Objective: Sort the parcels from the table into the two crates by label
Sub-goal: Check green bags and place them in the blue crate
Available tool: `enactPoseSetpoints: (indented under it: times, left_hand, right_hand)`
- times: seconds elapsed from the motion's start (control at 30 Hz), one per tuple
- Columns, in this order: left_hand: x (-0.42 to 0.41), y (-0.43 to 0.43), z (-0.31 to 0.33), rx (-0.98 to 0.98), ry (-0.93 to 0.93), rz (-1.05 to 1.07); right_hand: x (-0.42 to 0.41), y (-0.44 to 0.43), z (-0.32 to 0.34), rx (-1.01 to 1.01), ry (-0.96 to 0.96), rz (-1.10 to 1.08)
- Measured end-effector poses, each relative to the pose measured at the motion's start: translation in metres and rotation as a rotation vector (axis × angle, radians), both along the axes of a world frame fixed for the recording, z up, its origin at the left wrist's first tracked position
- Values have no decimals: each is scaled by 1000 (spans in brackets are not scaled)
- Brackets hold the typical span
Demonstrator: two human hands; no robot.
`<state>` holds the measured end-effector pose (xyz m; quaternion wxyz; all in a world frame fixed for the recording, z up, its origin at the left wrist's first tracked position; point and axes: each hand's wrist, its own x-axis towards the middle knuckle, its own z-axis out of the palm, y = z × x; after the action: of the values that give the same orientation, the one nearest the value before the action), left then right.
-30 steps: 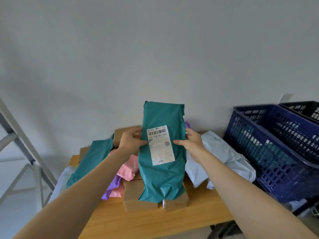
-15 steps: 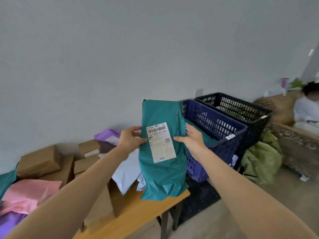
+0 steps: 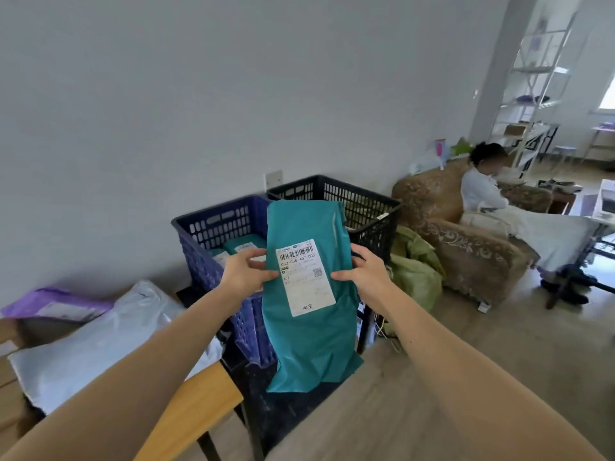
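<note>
Pinching teal parcel (image 3: pixel 309 344) between my left hand (image 3: pixel 246 272) and right hand (image 3: pixel 366 276), in front of blue crate (image 3: pixel 206 261) and black crate (image 3: pixel 366 207) against grey wall (image 3: pixel 199 94), wood table (image 3: pixel 199 404) left.

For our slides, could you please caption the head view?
Left hand and right hand hold a teal parcel before blue crate and black crate.

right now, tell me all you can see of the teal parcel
The teal parcel is a wrinkled, soft plastic mailer, held upright in the air before the blue crate. Its white label, with barcode and QR code, faces the camera. The left hand and right hand pinch its side edges.
</note>
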<state>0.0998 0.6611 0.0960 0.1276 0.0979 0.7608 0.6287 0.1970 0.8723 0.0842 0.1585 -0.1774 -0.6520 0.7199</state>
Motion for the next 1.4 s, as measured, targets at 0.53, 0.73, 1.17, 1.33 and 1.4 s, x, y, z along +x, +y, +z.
enactPoseSetpoints:
  times: [0.53, 0.73, 1.17, 1.33, 1.4]
  left_hand:
    - [-108, 207, -10, 17, -103, -116]
    - [-177, 258, -3, 64, -139, -79]
    - [-284, 349, -7, 90, -136, 39]
    - [-325, 384, -16, 69, -124, 169]
    - [-340, 395, -19, 53, -124, 219]
  right_hand:
    - [-93, 200, -13, 34, -75, -79]
    - [-172, 258, 4, 80, -110, -21]
    - [-310, 362, 9, 118, -127, 147]
    - [-376, 404, 2, 162, -131, 277]
    - [-402, 416, -3, 172, -142, 326]
